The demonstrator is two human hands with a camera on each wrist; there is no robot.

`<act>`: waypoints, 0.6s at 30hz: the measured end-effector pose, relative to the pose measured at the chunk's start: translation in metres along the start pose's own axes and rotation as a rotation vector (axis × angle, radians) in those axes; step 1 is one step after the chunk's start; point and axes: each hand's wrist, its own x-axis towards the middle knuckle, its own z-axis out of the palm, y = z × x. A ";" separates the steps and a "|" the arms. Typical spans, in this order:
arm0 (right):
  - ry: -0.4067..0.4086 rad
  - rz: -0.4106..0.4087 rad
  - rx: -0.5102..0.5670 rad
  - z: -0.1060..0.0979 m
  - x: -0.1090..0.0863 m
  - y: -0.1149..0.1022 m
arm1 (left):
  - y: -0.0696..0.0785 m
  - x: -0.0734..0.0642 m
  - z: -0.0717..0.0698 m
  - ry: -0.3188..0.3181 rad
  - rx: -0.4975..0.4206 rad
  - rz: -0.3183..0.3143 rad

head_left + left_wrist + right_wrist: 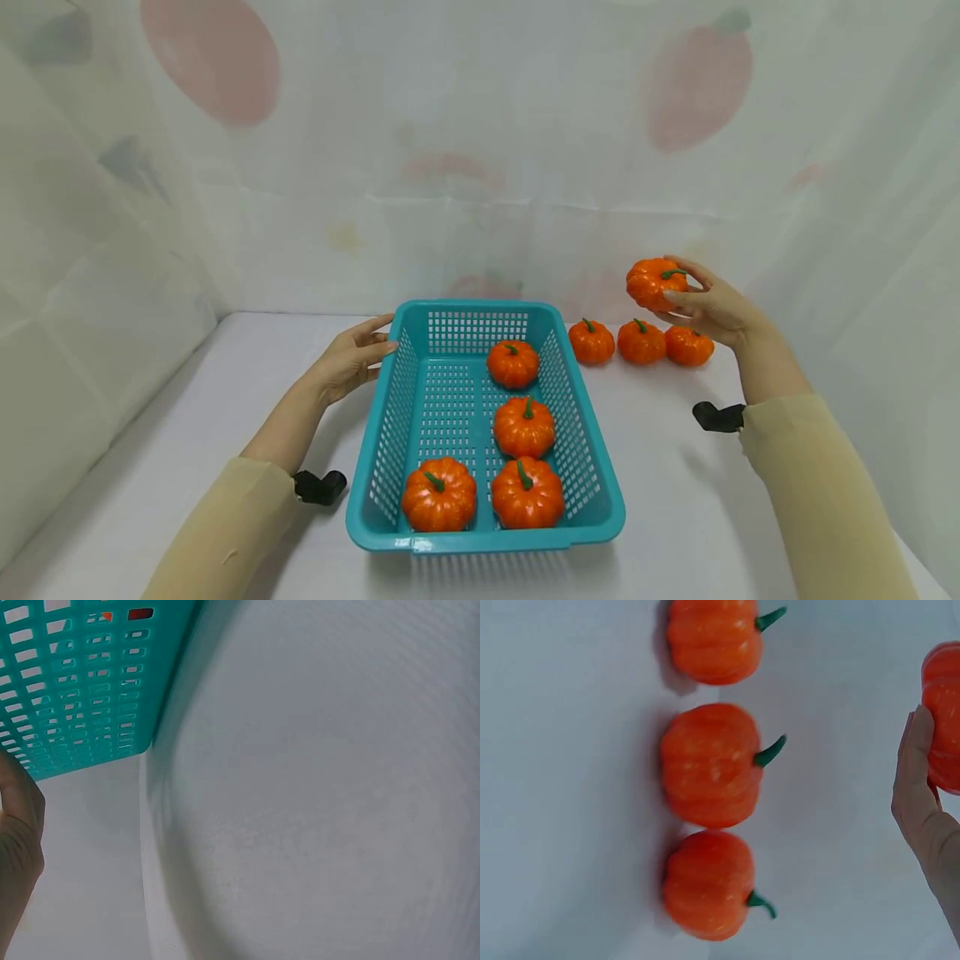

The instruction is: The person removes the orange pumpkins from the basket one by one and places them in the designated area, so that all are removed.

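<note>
My right hand (716, 308) holds a small orange pumpkin (651, 283) with a green stem, raised above the table, fingers and thumb around its side. In the right wrist view this pumpkin (946, 720) is cut off by the frame edge. My left hand (352, 358) grips the far left side of a teal plastic basket (483, 542), its thumb at the rim and its other fingers against the outer wall. Inside the basket sit several pumpkins (523, 427), mostly along its right side, with one pumpkin (439, 495) in the near left corner.
Three pumpkins stand in a row right of the basket near the back: a left pumpkin (591, 342), a middle pumpkin (641, 342) and a right pumpkin (689, 347). A pale curtain (480, 167) with faded fruit prints hangs behind the white table (660, 483).
</note>
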 end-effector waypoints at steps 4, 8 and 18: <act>0.043 0.031 0.118 -0.015 -0.005 0.009 | 0.000 -0.001 -0.001 0.001 0.002 0.003; 0.130 0.071 0.243 -0.026 -0.008 0.016 | -0.001 -0.001 -0.002 0.002 0.000 -0.002; 0.319 0.010 0.495 -0.060 -0.020 0.041 | -0.001 -0.001 -0.001 -0.005 0.007 -0.002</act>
